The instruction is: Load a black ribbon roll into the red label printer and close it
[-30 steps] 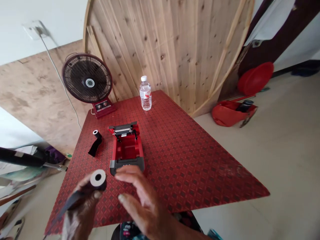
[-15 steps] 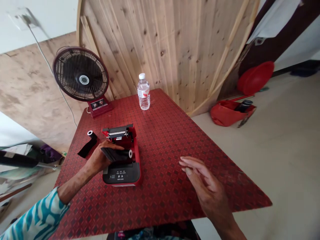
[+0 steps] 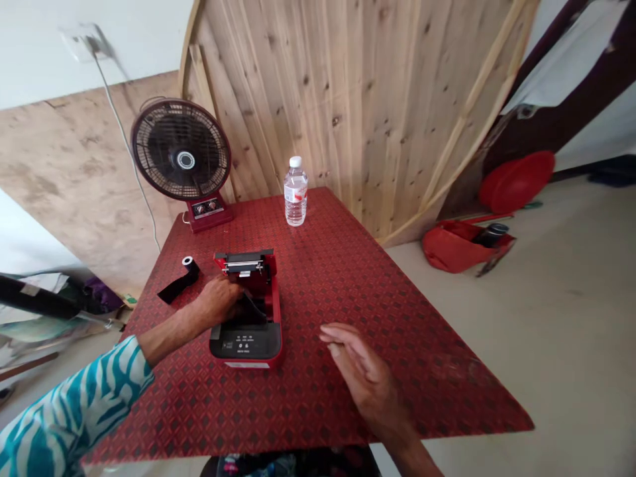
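Observation:
A red and black label printer (image 3: 248, 338) stands on the table with its lid raised at the back. My left hand (image 3: 220, 298) reaches into its open bay from the left, fingers curled round a roll of black ribbon (image 3: 250, 310). A loose flap of the ribbon lies across the bay; the fingertips are partly hidden. To the right of the printer, my right hand (image 3: 360, 371) hovers over the tabletop, holding nothing, its fingers stretched out. Another black ribbon roll (image 3: 189, 268) with a white core sits left of the printer, its end unrolled onto the table.
A dark red fan (image 3: 183, 159) stands at the table's back left corner, and a clear water bottle (image 3: 296, 195) at the back edge. The red patterned table (image 3: 318, 411) meets a wooden panel (image 3: 338, 86). On the floor at right lies a red bag (image 3: 450, 248).
My left hand has turned the ribbon roll and lowered it further into the printer, so its white core end no longer shows. My right hand has moved left, closer to the printer.

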Motion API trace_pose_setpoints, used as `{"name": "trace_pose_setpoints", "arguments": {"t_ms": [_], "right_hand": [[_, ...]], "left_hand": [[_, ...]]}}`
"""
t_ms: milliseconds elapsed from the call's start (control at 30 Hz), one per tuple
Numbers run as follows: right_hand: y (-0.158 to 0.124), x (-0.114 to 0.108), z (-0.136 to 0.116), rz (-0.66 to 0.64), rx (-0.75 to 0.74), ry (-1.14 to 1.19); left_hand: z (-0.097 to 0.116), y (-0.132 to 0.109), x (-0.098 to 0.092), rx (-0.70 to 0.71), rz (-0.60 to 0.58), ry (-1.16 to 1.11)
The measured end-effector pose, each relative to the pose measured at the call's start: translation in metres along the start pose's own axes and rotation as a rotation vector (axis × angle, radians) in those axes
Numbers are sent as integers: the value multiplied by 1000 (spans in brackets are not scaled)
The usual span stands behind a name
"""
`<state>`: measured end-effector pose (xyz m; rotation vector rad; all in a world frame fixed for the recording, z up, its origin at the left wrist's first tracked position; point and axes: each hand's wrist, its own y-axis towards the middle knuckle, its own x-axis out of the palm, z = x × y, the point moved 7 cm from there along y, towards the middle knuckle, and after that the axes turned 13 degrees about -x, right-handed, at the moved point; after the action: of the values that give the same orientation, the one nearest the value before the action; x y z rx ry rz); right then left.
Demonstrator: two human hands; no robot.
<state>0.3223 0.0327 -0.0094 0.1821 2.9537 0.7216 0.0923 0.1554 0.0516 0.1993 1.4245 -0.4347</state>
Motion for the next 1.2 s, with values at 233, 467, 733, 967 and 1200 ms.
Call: {"name": "trace_pose_setpoints", "arguments": {"t_ms": [233,467,733,967,1200], "right_hand": [[-8,52,-1,-167,-80,-79],[-11,74,2,-258,-135,-221],[-2,64,4,-326,-152,-191],[6,52,3,-372,-144,-151],[1,37,15,-306,-124,-212]], "left_hand": [[-51,-64,-15,-119,335,-513],[-49,-101,61,-349,145,-912],[-32,-110,61,-362,235,-959],[12,-129,16,-60,623,-452],[44,-132,9,86,707,-257]]}}
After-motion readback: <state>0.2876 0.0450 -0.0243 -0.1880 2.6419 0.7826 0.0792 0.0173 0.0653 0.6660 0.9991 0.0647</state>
